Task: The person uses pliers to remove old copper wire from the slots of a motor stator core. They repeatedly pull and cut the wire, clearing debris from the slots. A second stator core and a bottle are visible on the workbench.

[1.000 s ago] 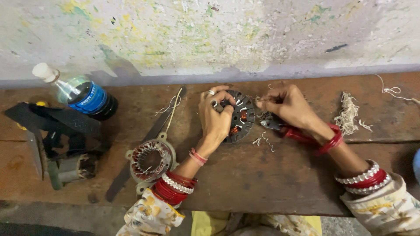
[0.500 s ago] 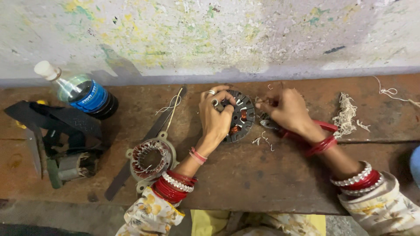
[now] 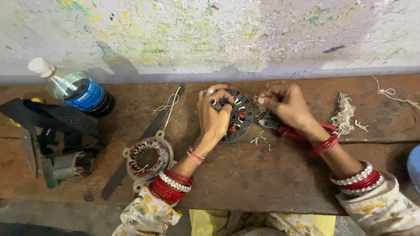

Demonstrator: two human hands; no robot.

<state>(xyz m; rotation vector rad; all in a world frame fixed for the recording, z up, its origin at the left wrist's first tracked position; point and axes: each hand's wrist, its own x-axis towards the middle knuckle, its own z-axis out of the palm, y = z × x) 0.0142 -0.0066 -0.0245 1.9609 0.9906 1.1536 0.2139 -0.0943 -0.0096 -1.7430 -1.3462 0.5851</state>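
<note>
Mid-frame: our left hand [image 3: 214,116] clamped on the stator [image 3: 236,116], right hand [image 3: 286,105] pinching wire strands [image 3: 261,111] beside it; we should keep the stator pinned flat, pull strands gently

The round dark stator [image 3: 238,116] lies flat on the brown wooden counter [image 3: 262,175], about midway along its length and nearer the back edge than the front. It is a grey-black metal disc with slots cut round its rim; pale strips show in some slots, and copper-red winding shows at its near side. Part of its left half is covered. The red-handled pliers [image 3: 280,126] lie low just right of the stator, their grey metal nose pointing toward it and nearly touching its rim, the red handles running off toward the right, partly hidden.
</note>
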